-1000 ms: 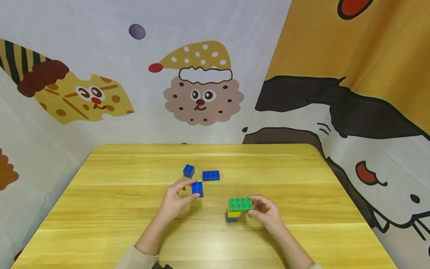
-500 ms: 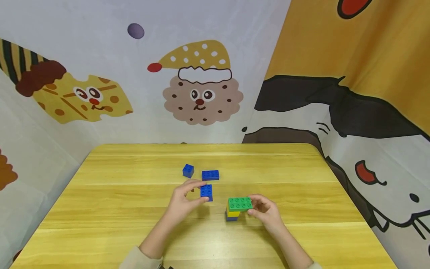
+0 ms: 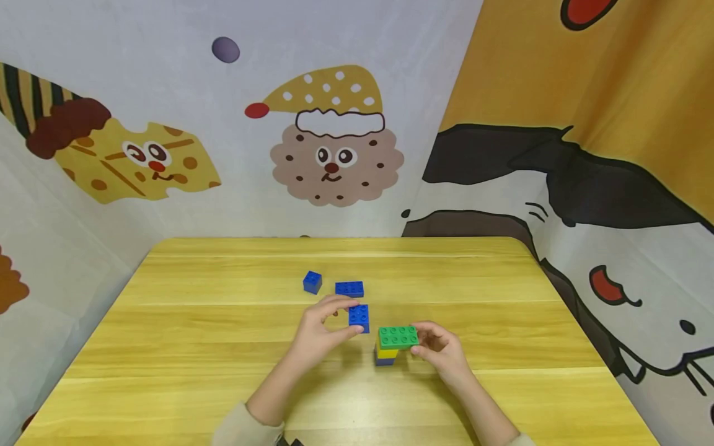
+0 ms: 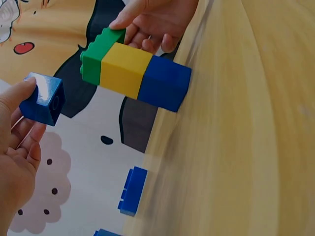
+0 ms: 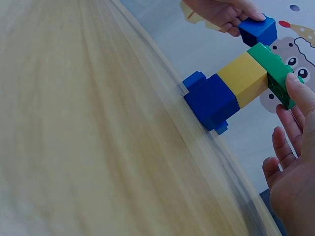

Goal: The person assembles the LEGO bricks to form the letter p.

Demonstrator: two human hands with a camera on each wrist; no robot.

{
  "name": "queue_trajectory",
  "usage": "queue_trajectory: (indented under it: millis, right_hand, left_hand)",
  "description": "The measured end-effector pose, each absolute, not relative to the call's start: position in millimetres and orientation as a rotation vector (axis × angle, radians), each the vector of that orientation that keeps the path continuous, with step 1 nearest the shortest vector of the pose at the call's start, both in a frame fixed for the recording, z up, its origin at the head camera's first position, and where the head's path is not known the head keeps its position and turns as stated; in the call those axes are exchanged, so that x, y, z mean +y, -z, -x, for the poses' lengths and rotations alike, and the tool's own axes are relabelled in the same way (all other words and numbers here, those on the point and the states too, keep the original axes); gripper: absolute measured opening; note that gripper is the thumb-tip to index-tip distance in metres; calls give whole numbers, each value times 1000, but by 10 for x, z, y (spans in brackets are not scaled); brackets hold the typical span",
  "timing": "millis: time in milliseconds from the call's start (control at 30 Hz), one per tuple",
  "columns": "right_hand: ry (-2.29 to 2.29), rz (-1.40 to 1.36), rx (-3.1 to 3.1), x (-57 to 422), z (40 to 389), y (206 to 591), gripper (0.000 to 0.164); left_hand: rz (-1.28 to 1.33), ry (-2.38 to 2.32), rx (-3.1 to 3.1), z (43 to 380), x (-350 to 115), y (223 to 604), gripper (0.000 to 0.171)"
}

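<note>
Between thumb and fingers, my left hand (image 3: 317, 329) pinches a blue toy building brick (image 3: 359, 318), raised above the table just left of the stack. The stack has a blue brick (image 4: 165, 82) at the bottom, a yellow brick (image 4: 126, 70) in the middle and a long green brick (image 3: 398, 337) on top, which overhangs to the right. My right hand (image 3: 443, 350) grips the overhanging end of the green brick with thumb and fingertips. In the right wrist view, the held blue brick (image 5: 258, 31) is up near the level of the green one.
Farther back on the wooden table (image 3: 223, 334) lie a small blue brick (image 3: 313, 282) and a longer blue brick (image 3: 349, 289). Behind the table's far edge hangs a cartoon-printed cloth (image 3: 223, 93).
My left hand has carried its blue brick rightward, closer to the stack. My right hand stays on the green brick, and the stack stands where it was.
</note>
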State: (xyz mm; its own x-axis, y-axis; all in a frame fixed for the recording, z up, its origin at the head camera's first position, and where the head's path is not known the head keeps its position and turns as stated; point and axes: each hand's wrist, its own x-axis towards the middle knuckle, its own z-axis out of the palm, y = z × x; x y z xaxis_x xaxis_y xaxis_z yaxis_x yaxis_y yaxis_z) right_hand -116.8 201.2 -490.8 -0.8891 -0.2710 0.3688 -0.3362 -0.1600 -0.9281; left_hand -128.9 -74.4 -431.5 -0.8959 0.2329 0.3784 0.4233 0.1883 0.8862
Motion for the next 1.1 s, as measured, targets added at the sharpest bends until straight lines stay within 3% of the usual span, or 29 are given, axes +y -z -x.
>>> queue_trajectory:
  millis: [1100]
  right_hand:
    - [-2156,-693,-2070,2009,1157,4917,33]
  left_hand:
    - [778,1804,-2259,1218,-359,4303,37]
